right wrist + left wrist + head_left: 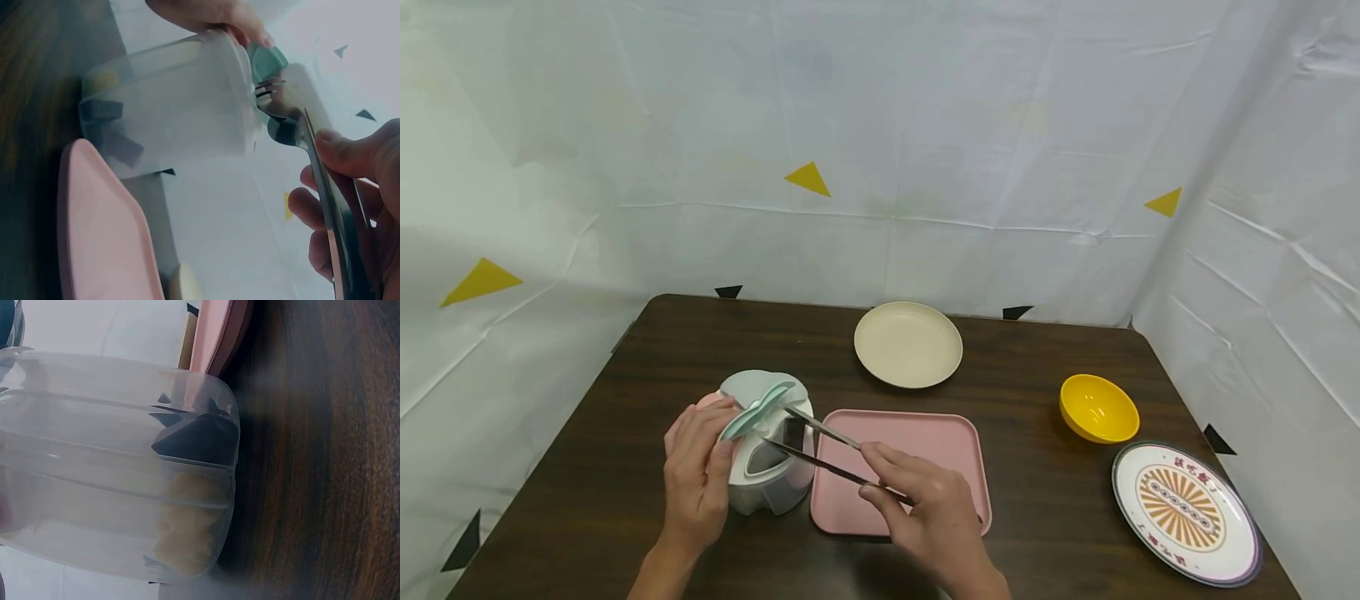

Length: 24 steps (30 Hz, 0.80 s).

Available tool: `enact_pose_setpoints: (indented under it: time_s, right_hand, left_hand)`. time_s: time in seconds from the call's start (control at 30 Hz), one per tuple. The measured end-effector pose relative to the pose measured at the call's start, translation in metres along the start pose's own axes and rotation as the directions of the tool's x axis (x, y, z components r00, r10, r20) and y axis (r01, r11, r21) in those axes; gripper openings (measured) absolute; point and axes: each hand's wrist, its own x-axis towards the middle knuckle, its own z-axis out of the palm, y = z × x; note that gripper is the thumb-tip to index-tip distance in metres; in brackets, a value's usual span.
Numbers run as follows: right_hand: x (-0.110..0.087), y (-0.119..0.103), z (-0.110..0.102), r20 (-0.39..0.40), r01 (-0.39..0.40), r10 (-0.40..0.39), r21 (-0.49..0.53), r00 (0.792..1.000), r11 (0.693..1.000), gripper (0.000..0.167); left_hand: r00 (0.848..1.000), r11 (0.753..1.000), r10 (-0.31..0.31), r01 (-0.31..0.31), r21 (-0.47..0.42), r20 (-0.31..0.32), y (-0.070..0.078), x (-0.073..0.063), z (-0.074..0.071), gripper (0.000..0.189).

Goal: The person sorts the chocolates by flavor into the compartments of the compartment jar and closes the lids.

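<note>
A clear divided storage container [767, 497] with a white top stands left of a pink tray [910, 429]. Its teal flap [758, 411] is raised, and my left hand [695, 471] holds it from the left side. Inside the clear walls, dark chunks [197, 439] fill one compartment, and pale yellowish lumps [187, 531] lie in another. My right hand [928, 504] grips metal tongs [838, 477], their arms spread apart. The right wrist view shows a fork-shaped tip [269, 94] and a rounded tip [287, 130] beside the container's opening, with nothing between them.
A cream plate [908, 345] lies at the back of the dark wooden table [1030, 500]. Towards the right are a yellow bowl [1099, 408] and a patterned white plate [1186, 514] near the edge. White sheeting [925, 125] surrounds the table's back and sides.
</note>
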Motion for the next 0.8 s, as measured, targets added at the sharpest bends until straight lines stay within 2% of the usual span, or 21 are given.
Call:
enact_pose_setpoints:
  time_s: [0.4,0.8]
  right_hand:
    - [-0.0007,0.0009,0.0056,0.029,-0.034,0.035,-0.041,0.999,0.999,0.047]
    - [-0.0055,0.0048,0.0008,0.052,-0.110,0.113,-0.064,0.992,0.992,0.051]
  left_hand:
    - [1.000,1.000,-0.005,0.005,-0.004,0.005,-0.0011,-0.0011,0.0000,0.026]
    - [1.000,1.000,0.002,-0.002,-0.009,-0.005,0.0010,0.0001,0.0005,0.025]
